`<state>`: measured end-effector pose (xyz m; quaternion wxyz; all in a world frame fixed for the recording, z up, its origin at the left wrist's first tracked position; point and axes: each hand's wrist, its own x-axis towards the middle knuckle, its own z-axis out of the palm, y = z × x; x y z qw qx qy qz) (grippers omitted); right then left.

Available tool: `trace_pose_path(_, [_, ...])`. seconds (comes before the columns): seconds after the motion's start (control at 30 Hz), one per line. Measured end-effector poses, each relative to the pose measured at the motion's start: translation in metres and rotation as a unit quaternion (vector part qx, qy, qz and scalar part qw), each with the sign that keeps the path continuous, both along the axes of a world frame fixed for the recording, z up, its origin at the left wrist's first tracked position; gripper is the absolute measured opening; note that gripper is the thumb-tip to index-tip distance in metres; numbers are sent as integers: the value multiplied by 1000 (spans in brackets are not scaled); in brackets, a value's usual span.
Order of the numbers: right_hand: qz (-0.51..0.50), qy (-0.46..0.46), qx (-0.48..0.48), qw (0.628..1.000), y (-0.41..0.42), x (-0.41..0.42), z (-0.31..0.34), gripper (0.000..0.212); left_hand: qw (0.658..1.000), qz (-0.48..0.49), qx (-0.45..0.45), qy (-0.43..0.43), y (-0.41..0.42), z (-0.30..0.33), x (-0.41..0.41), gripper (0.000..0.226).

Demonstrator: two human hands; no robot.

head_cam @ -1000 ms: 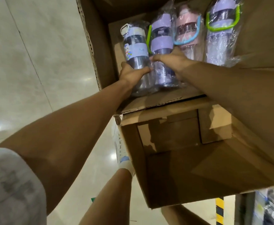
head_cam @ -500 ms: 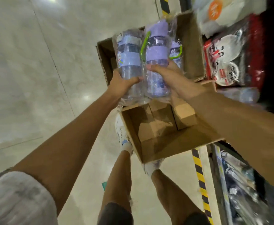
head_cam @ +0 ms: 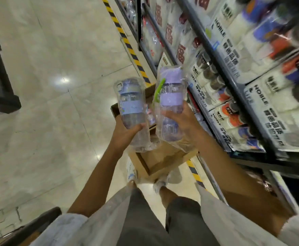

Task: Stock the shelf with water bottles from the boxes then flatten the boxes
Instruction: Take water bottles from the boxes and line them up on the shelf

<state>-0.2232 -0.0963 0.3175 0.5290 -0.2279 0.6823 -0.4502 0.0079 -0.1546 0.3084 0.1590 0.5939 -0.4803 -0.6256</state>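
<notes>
1. Just below the middle of the frame, the left hand (head_cam: 125, 133) has its fingers wrapped round the lower body of one bottle (head_cam: 132, 114), and the right hand (head_cam: 182, 121) is clamped the same way on a second bottle (head_cam: 170, 103)
2. Both look empty, so probably light and stiff, but each sits in a loose clear bag that could slide; a grip low on the body seems safest, squeezing through the film
3. The left bottle has a pale blue band and lid; the right one a lilac band, lilac cap and green loop
4. Under them the open box (head_cam: 155, 162) stands on the floor by the feet
5. Right of the frame, the shelf (head_cam: 237, 89) is packed with boxed goods
</notes>
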Motion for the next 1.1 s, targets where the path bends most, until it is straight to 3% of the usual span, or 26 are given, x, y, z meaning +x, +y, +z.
trace_pose_path(0.1, [-26,16,-26,999,34,0,66,82,999,-30,-25,19,24,54,-7,80])
trace_pose_path(0.2, [-42,55,-60,996,75,3,117,70,995,-72,-46,42,42,104,-17,87])
trace_pose_path(0.4, [-181,105,-89,974,158,33,176,64,972,-199,-98,72,69,162,-31,94])
trace_pose_path(0.5, [-248,128,-104,954,208,57,198,70,953,-275,-105,67,86,181,-33,77])
trace_pose_path(0.67, [-352,153,-104,918,295,97,224,84,918,-359,-113,125,136,208,-44,94])
trace_pose_path(0.8, [-440,163,-90,878,365,123,239,86,884,-424,-109,161,189,225,-53,67])
trace_pose_path(0.93, [-501,171,-76,845,437,143,251,90,851,-490,-85,171,248,239,-63,74])
trace_pose_path(1.1, [-570,179,-98,796,520,167,269,74,810,-553,-80,178,333,262,-76,87])
